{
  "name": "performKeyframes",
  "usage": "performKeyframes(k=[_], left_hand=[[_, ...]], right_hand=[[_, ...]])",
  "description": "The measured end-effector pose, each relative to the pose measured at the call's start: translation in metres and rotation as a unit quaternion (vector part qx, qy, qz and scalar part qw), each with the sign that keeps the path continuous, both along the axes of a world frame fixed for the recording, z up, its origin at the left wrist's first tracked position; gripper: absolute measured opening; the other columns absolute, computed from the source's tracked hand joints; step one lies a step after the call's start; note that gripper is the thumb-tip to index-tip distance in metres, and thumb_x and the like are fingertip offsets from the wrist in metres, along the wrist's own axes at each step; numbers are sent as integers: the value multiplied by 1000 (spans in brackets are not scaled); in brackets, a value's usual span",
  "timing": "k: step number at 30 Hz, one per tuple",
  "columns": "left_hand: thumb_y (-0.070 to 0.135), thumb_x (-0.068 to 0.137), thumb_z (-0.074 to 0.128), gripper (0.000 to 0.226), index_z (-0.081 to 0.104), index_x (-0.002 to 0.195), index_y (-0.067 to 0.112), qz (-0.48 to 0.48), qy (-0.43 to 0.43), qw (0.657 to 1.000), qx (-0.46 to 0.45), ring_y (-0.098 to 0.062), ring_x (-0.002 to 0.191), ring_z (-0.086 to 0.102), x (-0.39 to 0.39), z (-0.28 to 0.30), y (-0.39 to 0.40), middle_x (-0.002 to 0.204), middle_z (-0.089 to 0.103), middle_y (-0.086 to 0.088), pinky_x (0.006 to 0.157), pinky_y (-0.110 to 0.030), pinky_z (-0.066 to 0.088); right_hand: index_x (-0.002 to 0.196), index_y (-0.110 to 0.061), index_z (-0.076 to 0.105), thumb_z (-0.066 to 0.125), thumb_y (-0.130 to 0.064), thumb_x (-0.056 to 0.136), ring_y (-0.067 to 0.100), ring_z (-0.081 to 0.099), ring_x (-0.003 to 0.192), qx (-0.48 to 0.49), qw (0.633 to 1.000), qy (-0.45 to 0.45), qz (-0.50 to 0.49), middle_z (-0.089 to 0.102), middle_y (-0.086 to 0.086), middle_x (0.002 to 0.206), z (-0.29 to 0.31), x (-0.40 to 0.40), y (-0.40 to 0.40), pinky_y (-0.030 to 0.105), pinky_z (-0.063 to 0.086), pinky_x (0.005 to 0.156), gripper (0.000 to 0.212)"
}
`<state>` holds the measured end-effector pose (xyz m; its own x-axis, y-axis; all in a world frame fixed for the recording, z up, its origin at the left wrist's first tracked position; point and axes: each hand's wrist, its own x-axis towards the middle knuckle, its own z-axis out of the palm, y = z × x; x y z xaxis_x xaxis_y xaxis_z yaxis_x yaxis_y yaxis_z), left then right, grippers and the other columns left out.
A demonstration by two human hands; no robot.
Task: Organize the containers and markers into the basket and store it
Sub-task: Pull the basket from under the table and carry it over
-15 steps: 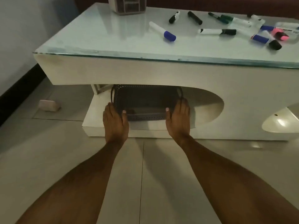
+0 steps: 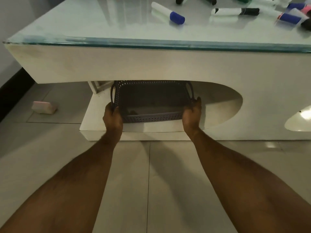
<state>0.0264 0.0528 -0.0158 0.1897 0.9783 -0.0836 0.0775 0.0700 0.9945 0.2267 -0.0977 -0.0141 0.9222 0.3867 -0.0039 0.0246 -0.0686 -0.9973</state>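
A dark grey perforated basket [image 2: 152,117] sits on the low white shelf under the table. My left hand [image 2: 112,117] grips its left handle and my right hand [image 2: 191,115] grips its right handle. The basket's back half is hidden by the table's apron, and what I can see of its inside looks bare. Several markers lie on the glass top: a white one with a blue cap [image 2: 168,12], a white one with a black cap [image 2: 235,11], and a cluster of blue, pink and black ones [image 2: 294,15] at the far right.
The white table [image 2: 151,64] has a glass top with a greenish front edge and an oval cut-out at lower right. A small pink and white block [image 2: 44,107] lies on the tiled floor to the left. A dark skirting runs along the left wall.
Both hands lay flat against the basket's front corners before; now the fingers are curled round its side handles. The camera has moved closer and lower.
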Motion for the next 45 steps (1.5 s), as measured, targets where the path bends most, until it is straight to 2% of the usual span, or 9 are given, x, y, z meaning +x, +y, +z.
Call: performKeyframes(k=[2, 5, 11, 20, 25, 28, 35, 39, 45], left_hand=[[12, 106, 49, 33, 59, 138, 8, 8, -21, 999, -46, -20, 108, 62, 3, -1, 7, 123, 67, -5, 84, -21, 55], [8, 107, 44, 32, 64, 132, 8, 8, -17, 997, -78, -11, 92, 63, 4, -2, 10, 103, 67, 7, 63, -11, 49], [7, 107, 43, 33, 65, 131, 9, -8, -54, 996, -68, -11, 96, 63, -2, -1, 11, 105, 68, 6, 73, -19, 52], [14, 106, 52, 30, 67, 130, 7, 13, -101, 991, -88, -15, 94, 68, -30, -7, -4, 112, 72, -2, 67, -19, 59], [9, 107, 48, 30, 67, 130, 3, 7, -104, 992, -71, -15, 94, 67, -48, 7, -25, 107, 71, -2, 81, -27, 62], [4, 105, 50, 28, 68, 127, 4, 29, -104, 991, -79, -15, 94, 66, -61, 28, -42, 105, 71, -2, 85, -30, 59], [-4, 100, 52, 27, 70, 119, 5, 29, -66, 994, -83, -9, 86, 69, -115, 79, -95, 98, 71, 3, 79, -24, 61], [-3, 101, 52, 32, 72, 106, 21, 31, -57, 993, -101, 1, 78, 70, -146, 133, -136, 92, 71, 9, 69, -18, 58], [-12, 98, 45, 37, 68, 120, 8, 10, -40, 993, -112, -8, 90, 70, -179, 228, -182, 106, 70, -1, 81, -28, 62]], right_hand=[[155, -9, 36, 37, -8, 109, 35, 57, 127, 35, 998, 49, -10, 57, 20, 141, 1, 5, 3, 41, 43, 117, 46], [144, -6, 51, 41, -6, 108, 21, 61, 101, 38, 998, 52, -13, 62, 10, 117, -1, 7, 3, 24, 50, 91, 37], [124, -2, 65, 61, 2, 98, 0, 70, 80, 74, 995, 59, -37, 71, 4, 102, 3, 5, 0, 13, 56, 75, 27], [101, -2, 62, 64, 8, 86, 22, 57, 84, 8, 998, 40, -50, 60, 10, 93, 5, -15, -26, 23, 50, 69, 18], [108, -7, 58, 65, 7, 88, 21, 59, 87, 11, 998, 28, -57, 62, 4, 94, 13, -30, -41, 19, 52, 70, 26], [119, -20, 53, 63, 10, 91, 15, 64, 87, 30, 995, 74, -52, 66, -1, 98, 24, -45, -55, 21, 56, 76, 43], [119, -4, 71, 64, 8, 89, 11, 71, 89, -21, 996, 75, -41, 76, 10, 108, 72, -99, -111, 23, 61, 84, 33], [111, 0, 70, 55, 19, 80, -3, 63, 69, -47, 995, 84, -31, 69, -3, 86, 125, -130, -148, 19, 55, 69, 40], [114, 7, 65, 53, 26, 77, -5, 58, 62, -41, 994, 98, -26, 60, -7, 79, 221, -165, -199, 14, 49, 59, 44]])
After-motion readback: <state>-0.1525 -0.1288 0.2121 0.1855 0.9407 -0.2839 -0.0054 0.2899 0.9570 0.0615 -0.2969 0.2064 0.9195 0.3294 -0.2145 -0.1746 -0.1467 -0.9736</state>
